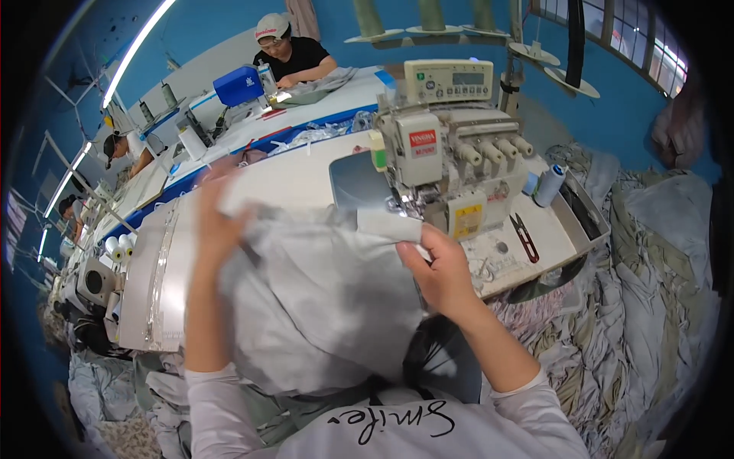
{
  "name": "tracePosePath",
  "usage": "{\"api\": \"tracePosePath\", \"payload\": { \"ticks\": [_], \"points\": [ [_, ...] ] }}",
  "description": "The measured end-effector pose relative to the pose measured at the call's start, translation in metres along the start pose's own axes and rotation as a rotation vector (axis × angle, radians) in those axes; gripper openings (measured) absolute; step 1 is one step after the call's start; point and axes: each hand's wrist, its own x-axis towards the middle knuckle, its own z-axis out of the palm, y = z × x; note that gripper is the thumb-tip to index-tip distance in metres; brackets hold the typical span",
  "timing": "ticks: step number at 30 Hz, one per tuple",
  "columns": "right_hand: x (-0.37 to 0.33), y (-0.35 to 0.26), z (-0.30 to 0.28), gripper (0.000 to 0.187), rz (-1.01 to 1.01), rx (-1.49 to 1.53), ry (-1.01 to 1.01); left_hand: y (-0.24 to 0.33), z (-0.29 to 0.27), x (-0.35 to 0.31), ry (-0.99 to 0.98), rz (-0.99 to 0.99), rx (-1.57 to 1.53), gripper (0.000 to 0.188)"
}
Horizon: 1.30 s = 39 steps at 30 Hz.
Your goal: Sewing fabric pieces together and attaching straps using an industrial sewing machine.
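A light grey garment piece [321,298] hangs over the near edge of the sewing table and down over my lap. My right hand [443,271] pinches its upper right corner between thumb and fingers, at the end of a paler folded band [386,224]. At the cloth's upper left is my left hand [218,218], smeared by motion; whether its fingers grip the cloth cannot be made out. Just beyond the band stands a white overlock sewing machine [428,153], its needle and presser foot area [405,203] close to the cloth's top edge.
Red-handled thread snips [524,237] and a blue-and-white thread spool [549,186] lie right of the machine, beside an open tray [585,214]. Heaped grey cloth [634,283] fills the right side. Across the long table [290,126], a person [294,57] sews at another machine.
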Motion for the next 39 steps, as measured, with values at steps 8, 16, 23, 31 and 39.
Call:
{"api": "tracePosePath", "payload": {
  "ticks": [8, 16, 23, 31, 39],
  "points": [
    [0.007, -0.008, -0.005, 0.017, -0.079, -0.108, -0.021, 0.113, 0.062, 0.007, -0.745, -0.400, -0.781, 0.019],
    [-0.026, -0.067, -0.040, 0.025, -0.670, -0.028, -0.215, 0.117, 0.069, -0.001, -0.486, -0.159, -0.706, 0.014],
    [0.006, 0.011, -0.009, 0.019, -0.086, 0.079, 0.208, 0.135, 0.080, -0.003, -0.478, 0.026, -0.645, 0.009],
    [0.016, 0.030, -0.013, 0.014, 0.179, -0.008, 0.243, 0.132, 0.093, 0.008, -0.371, 0.154, -0.458, 0.013],
    [0.033, 0.034, -0.018, 0.014, 0.294, 0.046, 0.178, 0.123, 0.106, 0.018, -0.343, 0.178, -0.426, 0.009]
  ]
}}
